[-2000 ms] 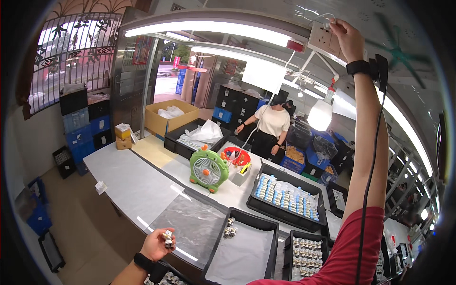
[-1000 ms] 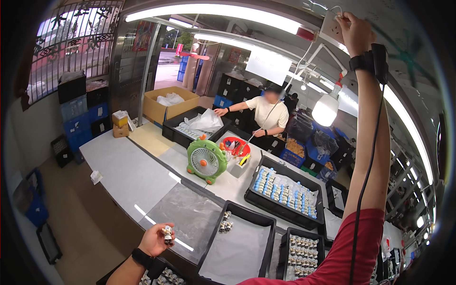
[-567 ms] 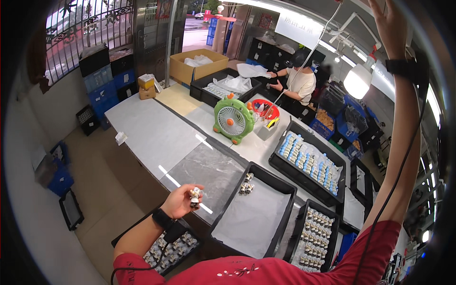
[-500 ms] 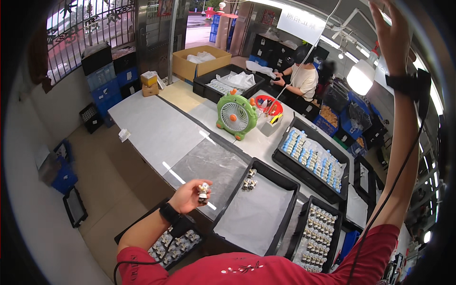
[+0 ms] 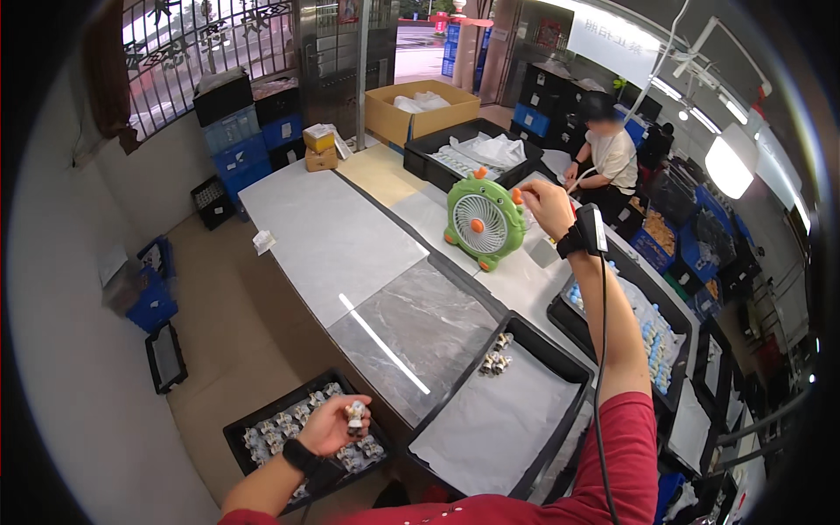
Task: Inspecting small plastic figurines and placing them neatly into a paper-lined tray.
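So the green fan [image 5: 484, 219] sitting on the long grey worktable [image 5: 350, 236] is the handiest landmark here. The right hand [image 5: 547, 208] is raised just beside its right edge, fingers curled inward, but I can't tell whether it's actually gripping anything or touching the fan. A dark wrist device [image 5: 584, 236] with a cable hanging off it sits right below that hand.

The left hand [image 5: 337, 424] is well below and left of the fan, off the near edge of the table, closed around a small pale figurine [image 5: 354, 416] between its fingers. It's hovering right over a black crate [image 5: 249, 420] on the floor, filled with more of the same small pieces.

Below and a bit right of the fan there's a black tray [image 5: 542, 346] lined with a grey sheet, mostly bare, with a little cluster of parts [image 5: 494, 359] in its top corner. That tray overhangs the table's near edge. Right of the fan, another black tray [image 5: 560, 311] holds rows of small light blue items.

Open room: the tabletop stretch left of the fan is bare all the way to the far-left corner, and the floor strip alongside that edge is fairly free apart from a flat black tray [image 5: 164, 354] and blue bins [image 5: 149, 297]. Behind the fan, a seated person [image 5: 608, 153] works by a bin of white bags [image 5: 477, 153].
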The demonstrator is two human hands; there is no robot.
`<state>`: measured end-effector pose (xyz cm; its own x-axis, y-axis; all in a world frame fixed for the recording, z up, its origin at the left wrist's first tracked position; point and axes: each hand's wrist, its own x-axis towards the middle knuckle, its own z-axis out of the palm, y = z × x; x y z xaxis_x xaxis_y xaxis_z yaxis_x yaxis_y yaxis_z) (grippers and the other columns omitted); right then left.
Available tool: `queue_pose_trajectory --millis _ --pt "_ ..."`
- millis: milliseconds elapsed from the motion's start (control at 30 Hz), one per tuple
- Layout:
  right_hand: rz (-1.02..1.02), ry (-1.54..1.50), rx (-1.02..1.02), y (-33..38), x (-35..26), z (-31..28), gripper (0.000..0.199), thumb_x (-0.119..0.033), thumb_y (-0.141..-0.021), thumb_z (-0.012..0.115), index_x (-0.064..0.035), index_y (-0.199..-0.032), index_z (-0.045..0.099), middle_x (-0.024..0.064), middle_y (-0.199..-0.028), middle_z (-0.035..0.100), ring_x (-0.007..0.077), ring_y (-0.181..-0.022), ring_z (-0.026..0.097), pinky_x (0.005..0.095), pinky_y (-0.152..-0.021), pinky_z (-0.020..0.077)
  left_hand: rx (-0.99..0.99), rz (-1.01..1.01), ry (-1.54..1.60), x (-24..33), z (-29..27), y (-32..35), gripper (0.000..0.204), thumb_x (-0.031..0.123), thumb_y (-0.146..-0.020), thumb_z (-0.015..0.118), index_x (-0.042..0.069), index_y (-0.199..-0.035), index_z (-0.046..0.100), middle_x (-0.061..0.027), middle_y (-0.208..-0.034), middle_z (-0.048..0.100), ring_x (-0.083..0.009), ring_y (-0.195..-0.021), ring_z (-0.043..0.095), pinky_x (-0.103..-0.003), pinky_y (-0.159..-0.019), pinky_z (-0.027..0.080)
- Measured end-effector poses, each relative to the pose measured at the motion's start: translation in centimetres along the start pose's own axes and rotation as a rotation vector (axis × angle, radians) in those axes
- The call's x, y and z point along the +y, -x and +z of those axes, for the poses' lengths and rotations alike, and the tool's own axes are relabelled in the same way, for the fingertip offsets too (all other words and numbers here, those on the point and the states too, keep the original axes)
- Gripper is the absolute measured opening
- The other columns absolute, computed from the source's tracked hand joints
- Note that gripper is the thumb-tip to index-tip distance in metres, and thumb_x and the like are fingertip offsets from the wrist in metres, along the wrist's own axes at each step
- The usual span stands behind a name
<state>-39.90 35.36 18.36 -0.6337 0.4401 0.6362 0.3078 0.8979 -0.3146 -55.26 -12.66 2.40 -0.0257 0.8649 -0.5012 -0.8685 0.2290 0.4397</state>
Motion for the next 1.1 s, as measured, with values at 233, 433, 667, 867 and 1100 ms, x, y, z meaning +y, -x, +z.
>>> queue_pose_trajectory --millis 233,433,667,867,1100 --pt "0.475 0.206 0.110 -1.1 13.7 11.6 0.038 -0.023 -0.081 0.060 -0.0063 -0.116 0.058 0.0213 -0.104 0.063 0.0346 -0.098 0.061 0.0400 -0.086 0.0468 0.407 0.035 0.199 -2.7 -6.3 4.3 0.025 0.019 -0.086 0.047 0.002 -0.104 0.052 -0.0095 -0.084 0.050 -0.0202 -0.077 0.049 -0.035 -0.070 0.044" --pt "0.780 -0.342 0.160 0.1 20.5 14.9 0.050 -0.023 -0.089 0.054 -0.0053 -0.134 0.040 0.0137 -0.109 0.063 0.0151 -0.065 0.065 0.0273 -0.060 0.0513 0.520 0.068 0.223 -3.4 -7.2 3.4 0.025 0.016 -0.086 0.044 0.000 -0.105 0.051 -0.0104 -0.088 0.049 -0.0197 -0.078 0.048 -0.035 -0.070 0.044" --pt "0.772 -0.340 0.139 0.1 19.5 15.9 0.024 -0.027 -0.092 0.051 -0.0091 -0.105 0.060 0.0050 -0.086 0.066 0.0122 -0.061 0.065 0.0241 -0.052 0.0479 0.522 -0.009 0.283 -4.1 -8.1 1.3 0.026 0.017 -0.089 0.041 0.000 -0.106 0.051 -0.0105 -0.088 0.048 -0.0191 -0.078 0.047 -0.035 -0.071 0.044" --pt "0.715 -0.354 0.112 -0.1 20.4 16.1 0.021 -0.026 -0.093 0.050 -0.0083 -0.101 0.059 0.0017 -0.081 0.062 0.0082 -0.056 0.059 0.0217 -0.050 0.0444 0.484 -0.017 0.280 -4.3 -9.3 0.7 0.029 0.019 -0.088 0.043 0.001 -0.109 0.052 -0.0116 -0.092 0.051 -0.0210 -0.083 0.051 -0.037 -0.072 0.046" --pt "0.549 -0.384 0.206 -0.4 22.7 18.9 0.034 -0.018 -0.091 0.050 -0.0072 -0.123 0.050 0.0099 -0.093 0.062 0.0172 -0.081 0.061 0.0299 -0.072 0.0475 0.485 -0.033 0.247 -4.4 -8.9 0.1 0.029 0.019 -0.089 0.043 0.000 -0.109 0.052 -0.0114 -0.091 0.051 -0.0216 -0.082 0.051 -0.037 -0.071 0.047"
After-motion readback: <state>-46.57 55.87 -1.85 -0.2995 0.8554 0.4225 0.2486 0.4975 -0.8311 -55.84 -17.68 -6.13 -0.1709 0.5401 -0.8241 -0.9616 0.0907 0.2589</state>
